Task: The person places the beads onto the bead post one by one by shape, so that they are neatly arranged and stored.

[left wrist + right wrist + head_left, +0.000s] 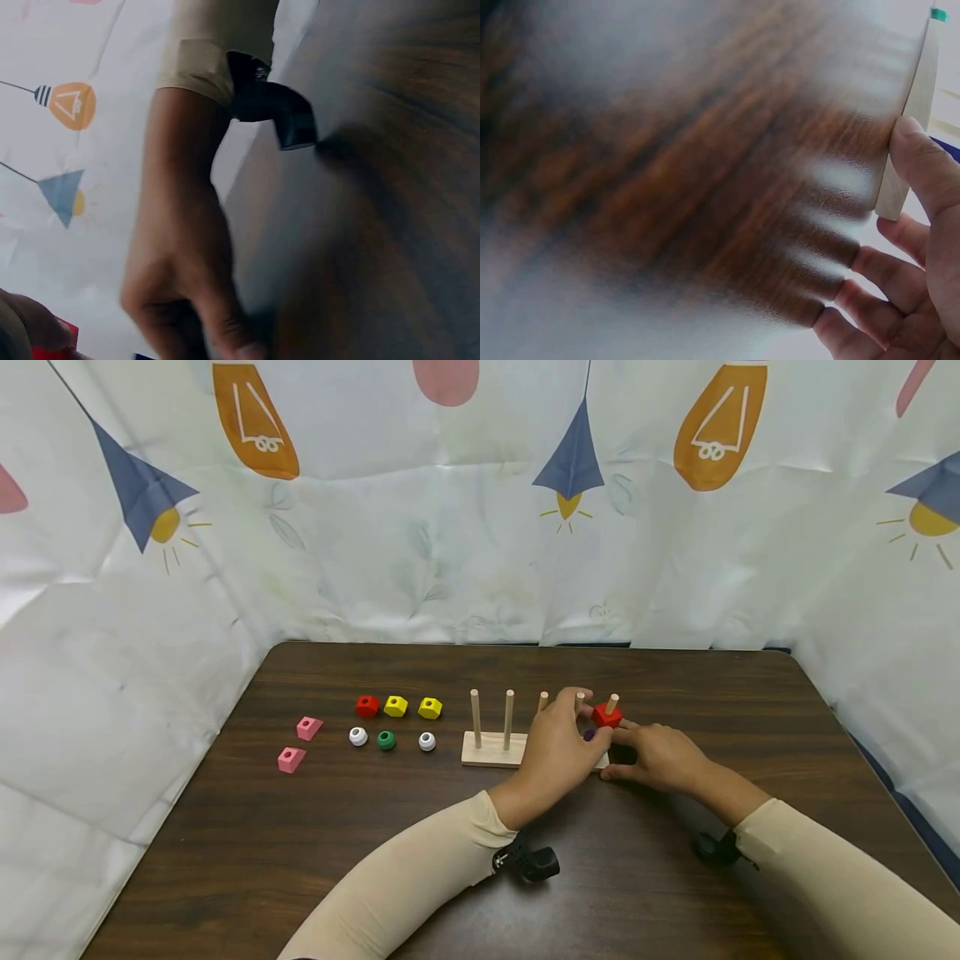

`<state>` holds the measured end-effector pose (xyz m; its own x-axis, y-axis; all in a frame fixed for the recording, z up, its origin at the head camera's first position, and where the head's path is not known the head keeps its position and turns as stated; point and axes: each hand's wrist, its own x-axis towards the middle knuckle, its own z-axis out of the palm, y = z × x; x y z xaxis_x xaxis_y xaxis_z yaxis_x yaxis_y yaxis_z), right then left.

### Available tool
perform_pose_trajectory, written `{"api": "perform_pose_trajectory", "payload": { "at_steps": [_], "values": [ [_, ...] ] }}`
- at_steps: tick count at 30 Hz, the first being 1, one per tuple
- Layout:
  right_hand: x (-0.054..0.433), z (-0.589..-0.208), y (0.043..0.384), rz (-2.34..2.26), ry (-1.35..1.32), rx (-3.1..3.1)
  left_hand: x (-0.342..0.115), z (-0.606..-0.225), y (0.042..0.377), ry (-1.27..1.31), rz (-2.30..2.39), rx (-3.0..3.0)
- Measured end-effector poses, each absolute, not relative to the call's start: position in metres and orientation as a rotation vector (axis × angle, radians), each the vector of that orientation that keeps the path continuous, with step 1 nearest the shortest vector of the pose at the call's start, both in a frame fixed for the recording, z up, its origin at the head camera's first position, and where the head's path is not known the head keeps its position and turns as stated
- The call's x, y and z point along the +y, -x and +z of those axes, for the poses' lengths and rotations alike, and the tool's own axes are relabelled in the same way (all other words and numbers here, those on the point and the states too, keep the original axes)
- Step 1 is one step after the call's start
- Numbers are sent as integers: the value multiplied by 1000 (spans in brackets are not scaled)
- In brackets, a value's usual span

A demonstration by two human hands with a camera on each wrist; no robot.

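Red wooden block (606,716) on smooth peg (612,702)

1. A staged tabletop recording booth rather than a lived-in room: white fabric sheets printed with orange bulbs and blue cones (480,527) close off the space behind and on both sides of the dark brown wooden table (420,877).
2. On that table lies only a child's sorting toy: a pale wooden peg board (491,749), with small coloured wooden blocks and beads (395,706) left of it.
3. Black wrist-strapped cameras (528,862) sit near the table's front edge.
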<state>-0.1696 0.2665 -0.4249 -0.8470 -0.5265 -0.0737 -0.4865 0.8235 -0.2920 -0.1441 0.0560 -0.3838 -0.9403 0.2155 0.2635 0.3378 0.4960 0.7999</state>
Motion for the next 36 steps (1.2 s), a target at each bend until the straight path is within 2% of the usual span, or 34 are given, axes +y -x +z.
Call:
{"api": "perform_pose_trajectory", "payload": {
  "at_steps": [8, 22, 36],
  "values": [
    [266, -425, 170, -374, 803, 2871, 57, -408, 144, 411, -1454, -2642],
    [265, -423, 169, -374, 791, 2868, 57, -417, 145, 381, -1435, -2634],
    [264, -424, 168, -353, 776, 2870, 29, -411, 122, 539, -1303, -2829]
  ]
}}
